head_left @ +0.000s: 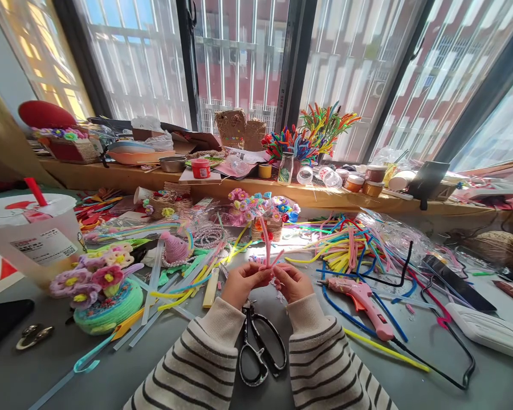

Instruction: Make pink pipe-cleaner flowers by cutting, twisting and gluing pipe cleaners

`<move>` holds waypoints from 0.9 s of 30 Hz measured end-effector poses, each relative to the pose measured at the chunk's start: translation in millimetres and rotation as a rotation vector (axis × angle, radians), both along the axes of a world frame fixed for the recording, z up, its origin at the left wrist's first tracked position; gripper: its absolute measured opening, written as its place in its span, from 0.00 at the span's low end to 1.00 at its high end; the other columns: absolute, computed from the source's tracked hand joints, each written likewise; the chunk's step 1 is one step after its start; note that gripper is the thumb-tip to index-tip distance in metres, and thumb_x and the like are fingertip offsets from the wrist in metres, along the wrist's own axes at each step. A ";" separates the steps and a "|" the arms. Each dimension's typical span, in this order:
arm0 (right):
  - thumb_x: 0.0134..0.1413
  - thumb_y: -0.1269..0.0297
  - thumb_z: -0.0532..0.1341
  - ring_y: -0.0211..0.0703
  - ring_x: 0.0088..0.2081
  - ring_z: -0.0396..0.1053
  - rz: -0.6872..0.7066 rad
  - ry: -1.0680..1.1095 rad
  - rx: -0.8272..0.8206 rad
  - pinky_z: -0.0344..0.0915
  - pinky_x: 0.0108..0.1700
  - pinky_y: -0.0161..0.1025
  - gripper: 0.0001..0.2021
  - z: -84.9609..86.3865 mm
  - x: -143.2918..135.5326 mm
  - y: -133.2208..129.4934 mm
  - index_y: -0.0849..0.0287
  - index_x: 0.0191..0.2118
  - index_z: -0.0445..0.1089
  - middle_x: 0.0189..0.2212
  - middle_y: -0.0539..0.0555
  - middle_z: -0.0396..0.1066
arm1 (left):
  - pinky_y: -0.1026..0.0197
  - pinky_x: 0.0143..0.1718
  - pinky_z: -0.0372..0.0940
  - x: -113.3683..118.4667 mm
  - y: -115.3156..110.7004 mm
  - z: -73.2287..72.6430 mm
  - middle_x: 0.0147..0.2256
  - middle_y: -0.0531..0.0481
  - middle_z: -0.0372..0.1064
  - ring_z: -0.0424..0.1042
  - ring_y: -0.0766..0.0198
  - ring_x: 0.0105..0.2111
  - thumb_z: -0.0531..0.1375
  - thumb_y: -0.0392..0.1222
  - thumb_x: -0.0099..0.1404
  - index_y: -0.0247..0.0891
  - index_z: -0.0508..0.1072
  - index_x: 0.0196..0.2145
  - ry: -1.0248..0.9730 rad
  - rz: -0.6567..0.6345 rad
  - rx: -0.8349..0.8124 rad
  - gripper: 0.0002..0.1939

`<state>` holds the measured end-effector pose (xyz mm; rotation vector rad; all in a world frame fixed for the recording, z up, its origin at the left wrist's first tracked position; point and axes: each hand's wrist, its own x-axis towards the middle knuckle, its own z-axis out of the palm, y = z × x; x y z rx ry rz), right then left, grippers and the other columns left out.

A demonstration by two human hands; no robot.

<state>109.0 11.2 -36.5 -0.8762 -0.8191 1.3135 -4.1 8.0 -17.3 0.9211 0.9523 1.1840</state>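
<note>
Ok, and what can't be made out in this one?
All in the head view:
Lower ends of the pink strips: hidden by the fingers of the left hand and right hand.
Scissors: blades largely covered by the left hand and cuff.
Cup label: print too small to read.
Black flat object: cut off by the left edge.
White device: cut off by the right edge.

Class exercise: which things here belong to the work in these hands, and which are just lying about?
Belongs:
- pink strip, between left hand and right hand
- probably scissors, just below
- perhaps pink glue gun, alongside

Apparently just lying about:
- drink cup
- ball of twine
- red tub
</note>
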 end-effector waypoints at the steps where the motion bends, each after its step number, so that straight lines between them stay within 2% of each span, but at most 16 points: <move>1: 0.27 0.61 0.64 0.29 0.15 0.56 -0.005 -0.016 0.010 0.50 0.17 0.29 0.09 -0.3 -0.6 -0.1 0.62 0.18 0.67 0.14 0.47 0.65 | 0.65 0.30 0.62 0.4 -0.1 -0.4 0.20 0.53 0.67 0.66 0.70 0.23 0.64 0.39 0.39 0.32 0.70 0.21 0.001 -0.008 -0.002 0.10; 5: 0.28 0.61 0.64 0.30 0.14 0.56 -0.074 -0.106 0.049 0.52 0.17 0.30 0.10 -1.0 2.2 0.5 0.63 0.18 0.68 0.12 0.47 0.64 | 0.64 0.31 0.62 2.3 -0.8 0.4 0.22 0.52 0.67 0.66 0.69 0.24 0.64 0.39 0.39 0.32 0.70 0.23 0.009 -0.067 -0.019 0.11; 11: 0.28 0.59 0.63 0.28 0.13 0.53 -0.086 -0.119 0.015 0.49 0.15 0.29 0.12 -3.4 6.4 2.6 0.64 0.19 0.67 0.10 0.45 0.61 | 0.64 0.32 0.61 2.3 -0.9 2.7 0.24 0.51 0.68 0.67 0.69 0.26 0.62 0.42 0.42 0.33 0.70 0.25 0.036 -0.175 -0.018 0.12; 17: 0.33 0.54 0.60 0.27 0.10 0.49 -0.045 -0.110 0.024 0.45 0.13 0.29 0.14 -6.4 4.5 3.9 0.63 0.16 0.64 0.07 0.43 0.55 | 0.66 0.28 0.61 0.6 0.7 0.6 0.19 0.54 0.65 0.65 0.71 0.21 0.63 0.42 0.41 0.32 0.69 0.22 0.085 -0.147 -0.008 0.11; 23: 0.29 0.56 0.62 0.28 0.12 0.53 -0.068 -0.127 0.036 0.49 0.15 0.28 0.14 -0.5 3.3 1.1 0.64 0.20 0.66 0.12 0.46 0.62 | 0.66 0.26 0.60 -0.3 0.6 3.4 0.18 0.53 0.65 0.64 0.70 0.20 0.62 0.44 0.39 0.31 0.69 0.21 0.151 -0.128 0.036 0.13; 27: 0.29 0.59 0.63 0.27 0.12 0.53 -0.067 -0.211 0.063 0.50 0.15 0.28 0.12 5.3 1.4 -3.5 0.64 0.19 0.66 0.10 0.45 0.60 | 0.65 0.24 0.60 -0.1 0.2 4.2 0.17 0.52 0.65 0.65 0.69 0.19 0.62 0.46 0.38 0.31 0.69 0.20 0.215 -0.122 0.072 0.15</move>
